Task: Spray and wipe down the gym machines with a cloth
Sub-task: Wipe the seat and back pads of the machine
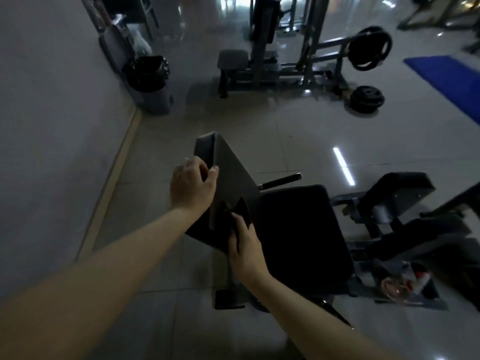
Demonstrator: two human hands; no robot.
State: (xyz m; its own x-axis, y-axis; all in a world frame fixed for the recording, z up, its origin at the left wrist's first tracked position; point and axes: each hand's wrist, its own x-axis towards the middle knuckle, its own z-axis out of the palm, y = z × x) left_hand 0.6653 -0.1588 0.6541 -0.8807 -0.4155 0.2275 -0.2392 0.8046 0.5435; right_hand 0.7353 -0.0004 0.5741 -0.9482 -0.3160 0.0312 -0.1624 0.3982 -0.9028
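Observation:
A black padded back rest (231,175) of a gym machine stands tilted in the middle of the view, with its black seat pad (298,235) to the right. My left hand (192,185) grips the left edge of the back rest, thumb on the front face. My right hand (245,245) holds a dark cloth (235,210) against the lower part of the back rest. No spray bottle can be made out for certain.
A grey wall runs along the left. A bin with a black liner (149,79) stands by it. Another machine with weight plates (368,48) is at the back, and a blue mat (452,79) lies at right. The machine's frame (405,229) extends right.

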